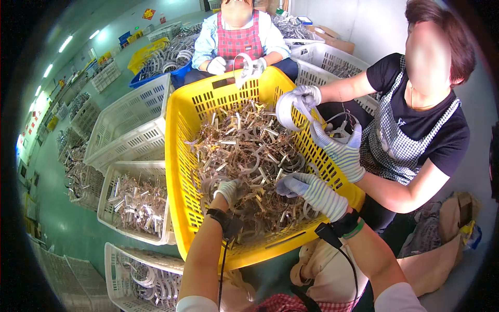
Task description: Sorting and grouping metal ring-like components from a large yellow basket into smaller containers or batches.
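**Plenty Left in the Heap (244,136) at a Shared Basket (175,171)**

A gloved left hand (226,193) dips into tangled metal scrap, its fingers partly lost among the pieces; whether they have closed on anything cannot be told. Just beside it, to its left, lies a grey ring (207,185). To its right, a striped-gloved right hand (315,194) is half curled over the heap, fingertips pointing left; any thin piece pinched there is too hard to make out.

Ahead of both hands the heap spreads across the yellow basket, short pale tubes and brown wiry bits mixed with a few rings. Beyond the right hand, a co-worker in a checked apron (391,156) grips pale bands (285,111) in one raised hand. Straight ahead, at the far rim, a second co-worker (238,39) holds up another pale band (244,72).

Left of the left hand, a white crate (106,182) contains short tubes and scrap (139,204); nearer the wearer, a second white crate (113,275) contains rings (156,283) lying together. By that look, some sorting appears done, while the broad, mixed heap suggests much remains.
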`<state>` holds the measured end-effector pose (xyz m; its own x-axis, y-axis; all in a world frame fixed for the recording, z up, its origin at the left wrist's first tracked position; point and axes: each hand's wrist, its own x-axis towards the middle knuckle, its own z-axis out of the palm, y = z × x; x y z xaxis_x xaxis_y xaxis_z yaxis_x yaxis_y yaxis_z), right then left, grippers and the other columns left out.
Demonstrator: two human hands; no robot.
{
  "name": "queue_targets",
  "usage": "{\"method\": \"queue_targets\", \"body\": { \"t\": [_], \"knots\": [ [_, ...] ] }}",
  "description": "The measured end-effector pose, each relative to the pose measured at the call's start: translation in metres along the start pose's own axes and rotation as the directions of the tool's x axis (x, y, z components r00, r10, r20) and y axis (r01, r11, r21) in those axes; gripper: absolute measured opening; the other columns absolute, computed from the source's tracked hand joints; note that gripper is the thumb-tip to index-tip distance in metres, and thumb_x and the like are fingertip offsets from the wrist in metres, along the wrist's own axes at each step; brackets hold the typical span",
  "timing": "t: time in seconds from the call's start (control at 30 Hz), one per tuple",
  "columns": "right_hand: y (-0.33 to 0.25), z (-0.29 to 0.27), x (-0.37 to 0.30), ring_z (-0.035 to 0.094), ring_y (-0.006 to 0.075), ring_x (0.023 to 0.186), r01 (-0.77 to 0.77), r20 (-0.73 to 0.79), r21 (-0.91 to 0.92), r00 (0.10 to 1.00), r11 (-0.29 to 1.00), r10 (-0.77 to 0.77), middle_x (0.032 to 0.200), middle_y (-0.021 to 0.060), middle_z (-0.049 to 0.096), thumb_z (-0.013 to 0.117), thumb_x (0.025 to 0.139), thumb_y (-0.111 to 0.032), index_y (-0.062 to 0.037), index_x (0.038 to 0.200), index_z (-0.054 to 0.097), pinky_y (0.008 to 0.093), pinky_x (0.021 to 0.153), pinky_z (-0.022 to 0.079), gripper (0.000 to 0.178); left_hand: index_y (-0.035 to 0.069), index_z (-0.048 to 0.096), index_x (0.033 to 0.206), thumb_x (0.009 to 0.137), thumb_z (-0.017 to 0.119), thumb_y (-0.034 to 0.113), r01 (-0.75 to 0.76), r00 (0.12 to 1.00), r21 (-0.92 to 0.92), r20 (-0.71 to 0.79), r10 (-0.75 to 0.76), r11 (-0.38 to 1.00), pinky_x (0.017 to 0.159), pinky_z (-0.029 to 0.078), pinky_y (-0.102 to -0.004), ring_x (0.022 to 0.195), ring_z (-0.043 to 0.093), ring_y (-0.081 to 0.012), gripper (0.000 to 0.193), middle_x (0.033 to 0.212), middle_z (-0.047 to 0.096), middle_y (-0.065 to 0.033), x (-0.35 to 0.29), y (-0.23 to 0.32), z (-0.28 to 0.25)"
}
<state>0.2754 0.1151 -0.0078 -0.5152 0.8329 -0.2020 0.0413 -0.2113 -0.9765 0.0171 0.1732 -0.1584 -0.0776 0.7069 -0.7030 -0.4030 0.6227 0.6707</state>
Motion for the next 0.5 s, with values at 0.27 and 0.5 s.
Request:
{"method": "queue_targets", "body": {
  "t": [0.27, 0.5],
  "knots": [
    [-0.003, 0.018, 0.008, 0.061, 0.0108, 0.091, 0.050, 0.041, 0.054, 0.998, 0.997, -0.053, 0.099, 0.0049, 0.065, 0.050, 0.094, -0.028, -0.0006, 0.107, 0.062, 0.0243, 0.083, 0.047, 0.033, 0.002, 0.059, 0.095, 0.075, 0.070, 0.028, -0.009, 0.995, 0.589, -0.075, 0.066, 0.808, 0.058, 0.046, -0.0379, 0.068, 0.057, -0.0211, 0.035, 0.084, 0.060, -0.0097, 0.102, -0.023, -0.061],
    [0.011, 0.006, 0.016, 0.058, 0.0091, 0.083, 0.100, -0.005, -0.055, 0.995, 0.993, -0.101, 0.092, 0.0016, 0.065, 0.054, 0.092, -0.025, -0.0018, 0.103, 0.062, 0.0229, 0.076, 0.046, 0.027, 0.004, 0.059, 0.105, 0.076, 0.065, 0.049, -0.160, 0.891, 0.986, 0.166, 0.422, -0.051, 0.080, 0.044, -0.0407, 0.088, 0.059, -0.0316, 0.054, 0.095, 0.063, -0.0124, 0.026, -0.001, -0.051]
  ]
}}
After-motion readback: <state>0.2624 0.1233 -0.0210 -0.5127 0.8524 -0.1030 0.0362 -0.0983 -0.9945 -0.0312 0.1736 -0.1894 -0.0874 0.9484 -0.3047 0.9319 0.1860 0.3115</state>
